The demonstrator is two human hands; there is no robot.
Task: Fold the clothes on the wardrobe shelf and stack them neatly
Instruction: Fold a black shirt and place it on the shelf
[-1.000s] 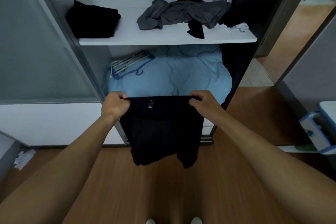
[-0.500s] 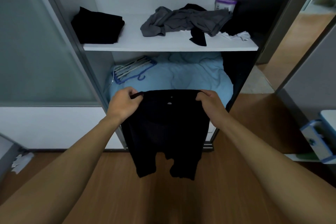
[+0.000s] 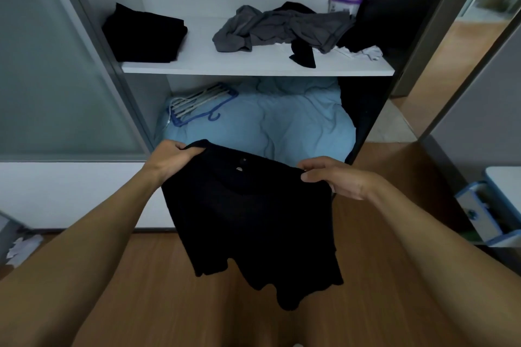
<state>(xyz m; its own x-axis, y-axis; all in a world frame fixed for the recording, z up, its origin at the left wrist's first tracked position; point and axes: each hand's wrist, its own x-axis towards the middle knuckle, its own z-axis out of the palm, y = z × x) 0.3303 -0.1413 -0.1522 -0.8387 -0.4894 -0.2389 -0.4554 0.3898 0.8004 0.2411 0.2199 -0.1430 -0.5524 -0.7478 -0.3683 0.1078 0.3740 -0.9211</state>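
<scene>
Left hand (image 3: 172, 159) and right hand (image 3: 337, 179) each pinch the top edge of hanging black shorts (image 3: 253, 222); the small inner label (image 3: 239, 168) is unreadable.

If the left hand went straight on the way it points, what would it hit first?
Probably the light blue quilt: the left hand, holding one corner of the black shorts, points up and right toward it. How far back the quilt lies is unclear.

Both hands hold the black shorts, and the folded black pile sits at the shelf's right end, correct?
No: the head view shows the folded black pile at the left end of the shelf. The left hand and right hand hold the black shorts.
</scene>
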